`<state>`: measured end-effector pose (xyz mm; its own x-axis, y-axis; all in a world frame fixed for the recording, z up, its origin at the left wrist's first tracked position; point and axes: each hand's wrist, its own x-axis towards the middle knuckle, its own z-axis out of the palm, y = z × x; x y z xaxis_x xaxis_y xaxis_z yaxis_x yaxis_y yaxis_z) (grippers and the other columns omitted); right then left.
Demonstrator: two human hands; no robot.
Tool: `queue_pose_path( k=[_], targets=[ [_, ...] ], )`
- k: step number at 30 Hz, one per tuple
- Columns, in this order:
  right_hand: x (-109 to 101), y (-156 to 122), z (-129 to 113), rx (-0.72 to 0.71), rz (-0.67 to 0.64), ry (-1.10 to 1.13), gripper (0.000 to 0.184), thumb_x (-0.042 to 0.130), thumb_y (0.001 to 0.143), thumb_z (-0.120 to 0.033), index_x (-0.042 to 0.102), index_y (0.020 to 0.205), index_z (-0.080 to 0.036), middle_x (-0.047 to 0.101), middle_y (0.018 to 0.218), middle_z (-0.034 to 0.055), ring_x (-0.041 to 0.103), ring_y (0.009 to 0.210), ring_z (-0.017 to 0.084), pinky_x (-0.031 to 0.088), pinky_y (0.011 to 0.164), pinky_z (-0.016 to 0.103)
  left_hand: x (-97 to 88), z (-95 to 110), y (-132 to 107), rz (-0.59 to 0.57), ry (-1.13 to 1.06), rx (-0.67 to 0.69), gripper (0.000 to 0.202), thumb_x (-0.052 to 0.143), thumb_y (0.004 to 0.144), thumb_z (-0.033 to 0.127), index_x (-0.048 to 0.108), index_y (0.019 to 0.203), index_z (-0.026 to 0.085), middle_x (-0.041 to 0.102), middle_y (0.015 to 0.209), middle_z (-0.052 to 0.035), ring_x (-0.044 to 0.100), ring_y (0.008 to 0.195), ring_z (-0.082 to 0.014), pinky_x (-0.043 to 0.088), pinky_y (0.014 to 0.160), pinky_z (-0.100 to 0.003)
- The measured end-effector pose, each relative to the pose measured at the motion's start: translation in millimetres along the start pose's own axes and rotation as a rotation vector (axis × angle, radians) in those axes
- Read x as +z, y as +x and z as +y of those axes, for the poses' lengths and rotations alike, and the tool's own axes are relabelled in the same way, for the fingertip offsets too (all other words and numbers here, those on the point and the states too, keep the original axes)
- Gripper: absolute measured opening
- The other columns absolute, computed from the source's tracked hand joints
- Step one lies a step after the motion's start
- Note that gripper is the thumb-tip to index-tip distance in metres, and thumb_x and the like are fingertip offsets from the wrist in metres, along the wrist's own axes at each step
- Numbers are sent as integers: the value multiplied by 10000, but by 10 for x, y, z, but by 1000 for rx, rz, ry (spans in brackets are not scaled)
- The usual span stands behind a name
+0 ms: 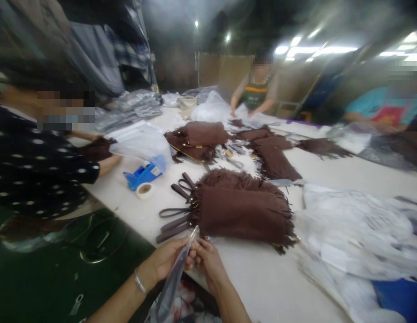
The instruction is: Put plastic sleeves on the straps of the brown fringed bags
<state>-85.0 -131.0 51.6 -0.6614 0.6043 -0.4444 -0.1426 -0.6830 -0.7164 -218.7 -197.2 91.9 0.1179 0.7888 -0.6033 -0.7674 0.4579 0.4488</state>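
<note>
Both of my hands meet at the near edge of the white table (258,278). A clear plastic bag (176,280) hangs down from between them over my lap. My left hand (168,260), with a silver bangle at its wrist, has its fingers closed on the bag. The fingers of my right hand (208,262) pinch the bag's upper end; exactly what lies between the fingertips is partly hidden. Just beyond them lies a stack of brown fringed pouches (243,213), with dark wrist straps (174,213) sticking out to the left.
More brown fringed pouches (206,134) lie farther back. A blue tape dispenser (142,175) and a tape roll (145,190) stand left. White plastic bags (356,224) are heaped right. A person in a dotted top (36,166) works at left; others (257,92) are across the table.
</note>
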Motion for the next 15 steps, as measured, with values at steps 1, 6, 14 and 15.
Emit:
queue_pose_path(
  k=[1, 6, 14, 15],
  targets=[
    [-73, -68, -21, 2, -7, -39, 448, 793, 650, -502, 683, 872, -128, 618, 607, -3, 403, 407, 46, 287, 411, 180, 1, 8, -7, 3, 58, 12, 342, 623, 851, 424, 662, 827, 85, 658, 717, -72, 609, 551, -132, 524, 611, -278],
    [-543, -344, -296, -97, 302, -219, 486, 777, 641, -566, 681, 859, -142, 703, 784, 46, 503, 452, 69, 371, 419, 191, 25, 70, -16, 270, 517, 175, 541, 538, 828, 620, 655, 850, 92, 696, 757, -123, 646, 642, -209, 493, 651, -316],
    [-577, -162, -740, -197, 541, 214, 480, 878, 543, -413, 577, 828, -171, 579, 653, -57, 519, 480, 63, 404, 409, 175, 306, 94, 277, 354, 858, 669, 330, 630, 801, 482, 647, 761, 155, 643, 752, -30, 558, 774, -202, 409, 731, -251],
    [-557, -162, -764, -221, 523, 231, 462, 880, 547, -390, 577, 817, -168, 545, 617, -72, 463, 443, 45, 372, 388, 169, 348, 93, 295, 360, 833, 655, 329, 646, 786, 480, 624, 718, 158, 621, 698, -21, 549, 726, -193, 409, 699, -250]
  ],
)
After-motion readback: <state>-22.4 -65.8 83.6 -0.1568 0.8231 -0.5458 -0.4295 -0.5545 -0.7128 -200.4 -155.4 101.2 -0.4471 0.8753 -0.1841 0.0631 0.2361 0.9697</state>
